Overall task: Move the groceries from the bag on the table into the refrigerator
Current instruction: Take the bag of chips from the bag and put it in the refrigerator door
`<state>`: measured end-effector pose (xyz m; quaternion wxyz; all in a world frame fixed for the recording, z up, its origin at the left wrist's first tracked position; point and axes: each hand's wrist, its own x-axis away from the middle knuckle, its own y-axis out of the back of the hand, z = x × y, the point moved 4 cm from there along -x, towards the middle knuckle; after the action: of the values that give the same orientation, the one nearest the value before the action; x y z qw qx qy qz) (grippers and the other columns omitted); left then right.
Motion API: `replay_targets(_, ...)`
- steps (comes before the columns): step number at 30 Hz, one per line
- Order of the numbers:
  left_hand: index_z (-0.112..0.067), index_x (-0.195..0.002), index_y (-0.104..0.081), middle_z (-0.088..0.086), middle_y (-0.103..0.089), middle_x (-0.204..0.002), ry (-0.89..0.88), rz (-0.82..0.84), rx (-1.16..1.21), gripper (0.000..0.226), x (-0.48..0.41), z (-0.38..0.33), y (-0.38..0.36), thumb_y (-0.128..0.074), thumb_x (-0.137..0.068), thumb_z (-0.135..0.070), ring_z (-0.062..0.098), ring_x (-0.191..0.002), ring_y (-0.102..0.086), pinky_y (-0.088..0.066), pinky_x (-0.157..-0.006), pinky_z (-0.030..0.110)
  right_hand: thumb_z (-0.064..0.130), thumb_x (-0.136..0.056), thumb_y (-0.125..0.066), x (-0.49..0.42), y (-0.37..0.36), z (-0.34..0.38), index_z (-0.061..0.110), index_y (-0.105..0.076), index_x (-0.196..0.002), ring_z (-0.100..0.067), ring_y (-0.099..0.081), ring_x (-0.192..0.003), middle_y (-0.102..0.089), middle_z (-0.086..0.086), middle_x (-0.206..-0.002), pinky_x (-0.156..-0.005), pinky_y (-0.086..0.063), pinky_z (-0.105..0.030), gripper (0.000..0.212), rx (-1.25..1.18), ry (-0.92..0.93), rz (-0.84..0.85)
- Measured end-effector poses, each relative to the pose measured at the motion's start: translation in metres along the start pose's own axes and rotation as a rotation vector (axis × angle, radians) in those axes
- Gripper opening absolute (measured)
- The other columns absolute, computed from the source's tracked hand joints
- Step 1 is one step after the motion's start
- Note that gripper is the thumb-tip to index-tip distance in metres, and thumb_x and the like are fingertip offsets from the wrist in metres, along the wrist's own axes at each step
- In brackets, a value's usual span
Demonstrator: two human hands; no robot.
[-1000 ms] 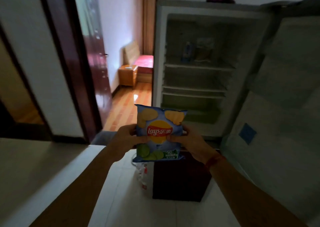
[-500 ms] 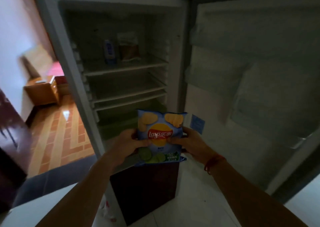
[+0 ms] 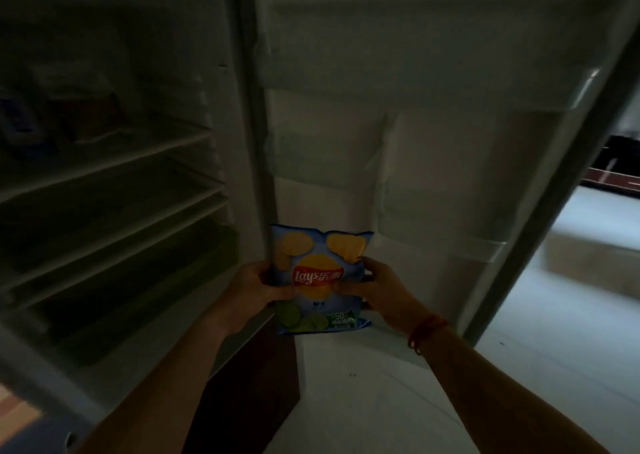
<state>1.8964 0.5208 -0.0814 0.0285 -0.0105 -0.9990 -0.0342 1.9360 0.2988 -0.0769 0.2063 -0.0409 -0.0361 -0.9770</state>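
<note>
Head view: left hand (image 3: 258, 285) and right hand (image 3: 377, 291) curled round the side edges of the chip bag (image 3: 317, 277), held upright before the post between the refrigerator (image 3: 221, 107) cavity and its open door (image 3: 433, 90). Much nearer than a second ago, with shelves (image 3: 114, 173) now within reach; placing likely next. Hard to make out: dim items (image 3: 86, 114) on the upper shelf, blurred, cut off at left. Grocery bag and table out of frame.
</note>
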Motion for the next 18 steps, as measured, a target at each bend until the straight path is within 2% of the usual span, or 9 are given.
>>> replay_targets(3, -0.014, -0.117, -0.068, 0.004, -0.073, -0.114, -0.034, 0.095, -0.018, 0.060, -0.011, -0.007, -0.003, -0.086, -0.061, -0.022, 0.024, -0.105, -0.069, -0.056, -0.090, 0.044, 0.004, -0.084, -0.074, 0.012, 0.005, 0.006, 0.015, -0.058, -0.126, -0.007, -0.070, -0.087, -0.071, 0.004, -0.103, -0.074, -0.059, -0.026, 0.047, 0.031, 0.010, -0.071)
replay_targets(8, -0.033, -0.100, -0.077, 0.000, -0.074, -0.109, -0.111, 0.232, -0.014, 0.058, -0.014, -0.032, -0.005, -0.094, -0.045, -0.041, 0.023, -0.103, -0.070, -0.056, -0.085, 0.041, 0.001, -0.081, -0.075, 0.034, 0.005, 0.025, 0.012, -0.058, -0.127, -0.026, -0.070, -0.100, -0.071, -0.011, -0.112, -0.085, -0.059, -0.046, 0.050, 0.069, 0.055, -0.201)
replay_targets(11, -0.031, -0.099, -0.076, 0.000, -0.075, -0.108, -0.174, 0.285, -0.003, 0.065, -0.017, -0.050, -0.008, -0.096, -0.039, -0.046, 0.020, -0.100, -0.071, -0.059, -0.080, 0.034, 0.002, -0.080, -0.077, 0.048, 0.005, 0.041, 0.013, -0.058, -0.127, -0.025, -0.071, -0.100, -0.072, -0.007, -0.111, -0.078, -0.061, -0.036, 0.052, 0.093, 0.097, -0.243)
replay_targets(13, -0.032, -0.095, -0.077, -0.001, -0.076, -0.104, -0.207, 0.320, 0.006, 0.061, -0.017, -0.066, -0.013, -0.095, -0.038, -0.044, 0.017, -0.096, -0.072, -0.059, -0.074, 0.028, 0.002, -0.080, -0.077, 0.058, 0.008, 0.056, 0.012, -0.058, -0.127, -0.017, -0.072, -0.095, -0.072, -0.008, -0.109, -0.074, -0.061, -0.031, 0.052, 0.119, 0.118, -0.283)
replay_targets(16, -0.028, -0.102, -0.072, -0.007, -0.076, -0.101, -0.274, 0.347, -0.035, 0.050, -0.016, -0.095, -0.028, -0.087, -0.054, -0.031, 0.015, -0.097, -0.071, -0.059, -0.075, 0.027, 0.002, -0.081, -0.075, 0.075, 0.019, 0.082, 0.013, -0.058, -0.125, -0.007, -0.072, -0.084, -0.073, -0.002, -0.101, -0.067, -0.059, -0.024, 0.047, 0.127, 0.155, -0.340)
replay_targets(18, -0.021, -0.108, -0.069, -0.007, -0.076, -0.101, -0.313, 0.376, -0.053, 0.042, -0.017, -0.111, -0.042, -0.080, -0.067, -0.015, 0.013, -0.096, -0.071, -0.059, -0.078, 0.029, 0.006, -0.081, -0.076, 0.085, 0.030, 0.097, 0.014, -0.059, -0.125, -0.010, -0.072, -0.087, -0.073, -0.004, -0.104, -0.069, -0.060, -0.025, 0.047, 0.149, 0.187, -0.372)
